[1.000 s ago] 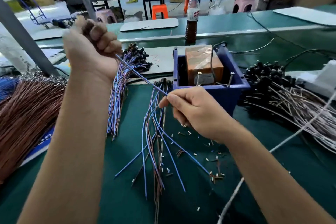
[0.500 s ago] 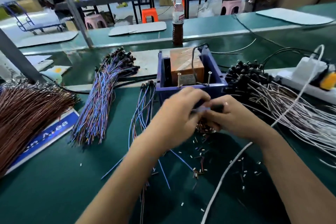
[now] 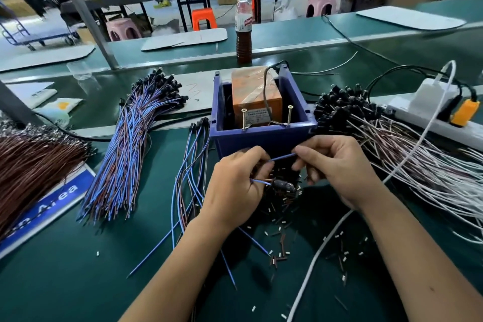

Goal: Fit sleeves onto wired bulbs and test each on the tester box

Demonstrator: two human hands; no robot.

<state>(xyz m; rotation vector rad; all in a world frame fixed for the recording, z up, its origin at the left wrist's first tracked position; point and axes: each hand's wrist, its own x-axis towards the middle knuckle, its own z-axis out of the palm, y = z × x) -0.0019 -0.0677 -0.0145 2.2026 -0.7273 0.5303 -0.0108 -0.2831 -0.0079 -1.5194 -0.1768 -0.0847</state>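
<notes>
Wired bulbs (image 3: 136, 138) lie in a thick blue-and-brown bundle across the green counter (image 3: 65, 282), their dark heads fanned toward the far edge, left of the tester box (image 3: 261, 136), a blue bin holding an orange unit with two upright screws at its near rim. A second heap of pale-wired bulbs (image 3: 392, 151) spreads to the right of the box, beside a white power strip (image 3: 431, 112). A smaller loose group of blue leads (image 3: 193, 178) lies just left of the hands.

Directly in front of the box, the left hand (image 3: 232, 191) and right hand (image 3: 337, 167) work one blue wire (image 3: 283, 157) between them. The left fingers curl around its lower run near a dark bulb head; the right fingers pinch its upper end. Whether a sleeve is already on cannot be told.

Small loose sleeves (image 3: 281, 251), dark and white, litter the counter below the hands.

The wire appears light, thin and limp, likely to flop unless held close to its tip; the sleeves look tiny and easily dropped, best pinched at the sides.
</notes>
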